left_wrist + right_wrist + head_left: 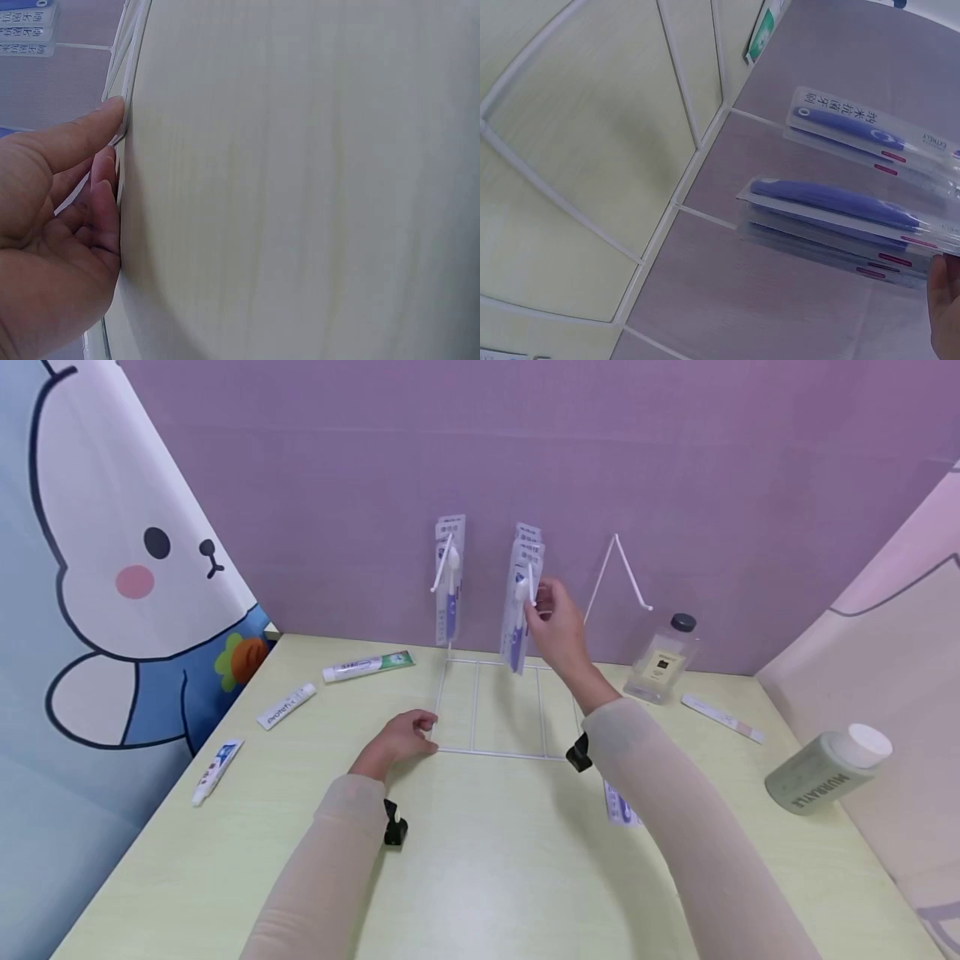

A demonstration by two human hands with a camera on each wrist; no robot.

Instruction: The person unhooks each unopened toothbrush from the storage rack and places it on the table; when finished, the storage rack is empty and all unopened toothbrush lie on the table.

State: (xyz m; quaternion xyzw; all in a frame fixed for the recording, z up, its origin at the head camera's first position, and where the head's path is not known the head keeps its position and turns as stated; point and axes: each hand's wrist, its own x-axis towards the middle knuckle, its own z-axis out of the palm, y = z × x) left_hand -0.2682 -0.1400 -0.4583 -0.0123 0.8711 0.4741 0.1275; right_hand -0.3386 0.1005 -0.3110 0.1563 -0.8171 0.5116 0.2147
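Note:
A white wire display rack [510, 755] stands on the table with three upright hooked arms. My left hand [402, 737] holds the front left corner of its base; in the left wrist view my thumb lies on the wire, fingers curled beside it. Several packaged toothbrushes [517, 639] hang from the middle hook. At the front pack, beside the hook's tip, my right hand [557, 622] pinches the pack's edge; most of this hand is outside the right wrist view. More packaged toothbrushes [451, 610] hang on the left hook. The right hook [632, 572] is bare.
Three toothpaste tubes [367, 667] lie along the left side. To the right stand a clear bottle [660, 664] with a black cap and a green bottle [813, 777], with a slim box [722, 718] between. Another packaged toothbrush [621, 806] lies partly under my right forearm.

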